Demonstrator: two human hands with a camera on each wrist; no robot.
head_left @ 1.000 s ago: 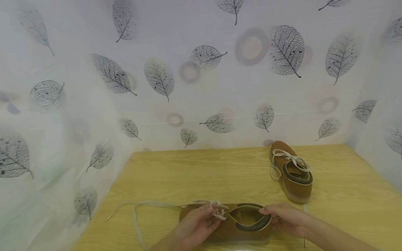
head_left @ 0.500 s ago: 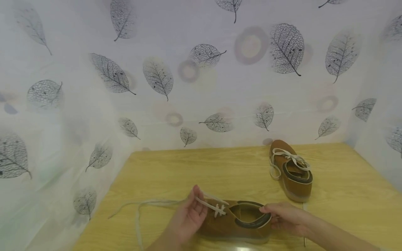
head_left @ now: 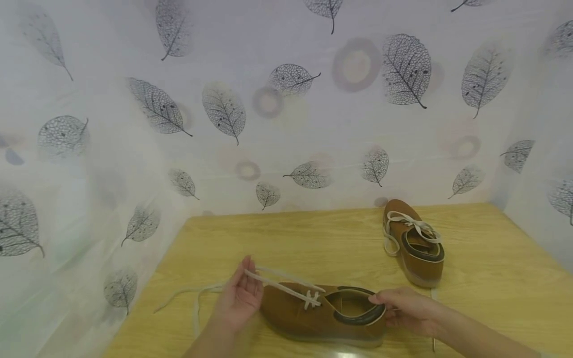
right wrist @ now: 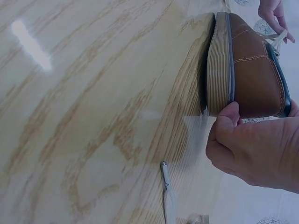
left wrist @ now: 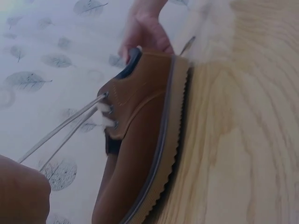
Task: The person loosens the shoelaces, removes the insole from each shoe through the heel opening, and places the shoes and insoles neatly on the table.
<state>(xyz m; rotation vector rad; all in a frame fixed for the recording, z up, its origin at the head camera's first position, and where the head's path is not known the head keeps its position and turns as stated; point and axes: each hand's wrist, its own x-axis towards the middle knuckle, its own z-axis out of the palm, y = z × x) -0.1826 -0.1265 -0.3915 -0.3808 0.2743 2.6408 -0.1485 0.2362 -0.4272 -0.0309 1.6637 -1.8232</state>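
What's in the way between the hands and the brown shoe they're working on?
Nothing visible. The right hand holds the back of the near shoe directly, and only that shoe's laces stretch from it to the left hand. The other shoe sits farther back, out of the way.

This is a screened-off spot of unclear kind; leaf-printed sheeting [head_left: 286, 129] surrounds a wood-grain table [head_left: 268, 241] on three sides.

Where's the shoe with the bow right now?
In the head view, the bow-tied shoe sits toward the far right of the table, beyond the right hand, its toe near the leaf-patterned backdrop.
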